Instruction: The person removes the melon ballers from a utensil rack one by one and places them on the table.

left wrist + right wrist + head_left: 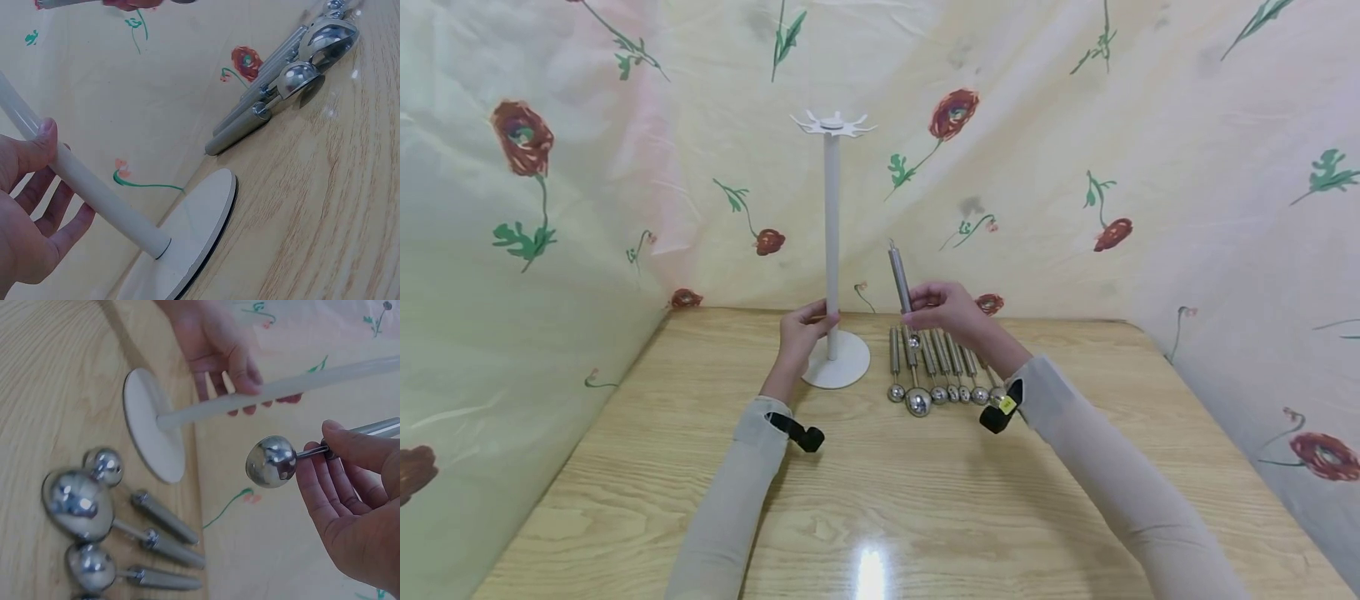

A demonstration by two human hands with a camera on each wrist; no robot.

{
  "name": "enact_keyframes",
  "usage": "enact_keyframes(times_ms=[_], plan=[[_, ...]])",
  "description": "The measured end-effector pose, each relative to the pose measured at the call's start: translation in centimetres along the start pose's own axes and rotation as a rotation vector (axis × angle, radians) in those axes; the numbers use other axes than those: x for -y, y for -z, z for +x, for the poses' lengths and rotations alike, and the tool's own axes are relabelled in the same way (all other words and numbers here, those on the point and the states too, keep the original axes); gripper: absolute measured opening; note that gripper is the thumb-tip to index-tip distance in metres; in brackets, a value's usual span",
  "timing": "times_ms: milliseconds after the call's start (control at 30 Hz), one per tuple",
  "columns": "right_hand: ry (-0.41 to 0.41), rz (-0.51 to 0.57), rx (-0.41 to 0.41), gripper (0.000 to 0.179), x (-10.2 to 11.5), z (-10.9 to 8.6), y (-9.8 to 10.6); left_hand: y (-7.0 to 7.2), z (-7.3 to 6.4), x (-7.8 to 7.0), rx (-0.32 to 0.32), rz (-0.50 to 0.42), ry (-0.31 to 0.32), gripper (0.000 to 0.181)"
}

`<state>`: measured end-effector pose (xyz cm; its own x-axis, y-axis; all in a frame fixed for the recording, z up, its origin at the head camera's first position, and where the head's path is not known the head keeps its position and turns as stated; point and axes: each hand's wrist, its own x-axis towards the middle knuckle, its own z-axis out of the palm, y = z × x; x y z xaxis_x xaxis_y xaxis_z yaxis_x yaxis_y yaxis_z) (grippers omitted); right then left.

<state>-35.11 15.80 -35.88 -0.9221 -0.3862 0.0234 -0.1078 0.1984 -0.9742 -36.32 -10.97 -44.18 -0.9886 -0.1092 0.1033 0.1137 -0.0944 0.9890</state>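
Note:
My left hand (802, 333) grips the white pole (832, 242) of an upright stand, a little above its round base (837, 377). At the top of the pole is a ring of hooks (832, 127). Right of the pole, my right hand (946, 310) pinches a steel scoop (900, 275) near the lower end of its handle. The handle points up, and the round bowl (271, 462) hangs below the fingers. Under that hand, several similar scoops (917, 402) lie side by side on the table, handles toward the back.
A wood-grain table (850, 492) carries everything. Flowered cloth (1030, 167) hangs behind the table and along its sides. Each wrist wears a black strap with a small camera (805, 437).

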Motion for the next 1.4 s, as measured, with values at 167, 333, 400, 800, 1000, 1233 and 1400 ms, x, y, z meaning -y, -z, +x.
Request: enact_keyframes(times_ms=[167,333,400,800,1000,1233,1400], plan=[[-0.043,-0.028,-0.038,0.033,-2.1,-0.4,1.5,-0.1,0.0,0.1,0.007,0.005,0.009,0.038],[-0.087,-0.053,-0.073,0.037,-3.4,-1.0,2.9,-0.1,0.0,0.1,0.002,0.019,0.011,0.037],[-0.106,-0.072,-0.083,0.038,-3.7,-1.4,3.5,-0.2,0.0,0.0,-0.001,0.022,0.007,0.036],[-0.175,-0.119,-0.186,0.047,-6.1,-3.3,7.4,0.1,-0.2,0.0,-0.002,0.014,0.01,0.037],[-0.225,-0.165,-0.217,0.049,-6.9,-4.5,9.1,0.0,-0.2,0.0,0.004,0.023,-0.005,0.036],[-0.233,-0.186,-0.227,0.05,-7.7,-5.5,10.4,0.1,-0.1,0.0,0.015,0.02,-0.002,0.036],[-0.237,-0.169,-0.244,0.048,-8.5,-5.9,10.9,0.2,0.0,0.0,0.018,0.023,0.008,0.037]])
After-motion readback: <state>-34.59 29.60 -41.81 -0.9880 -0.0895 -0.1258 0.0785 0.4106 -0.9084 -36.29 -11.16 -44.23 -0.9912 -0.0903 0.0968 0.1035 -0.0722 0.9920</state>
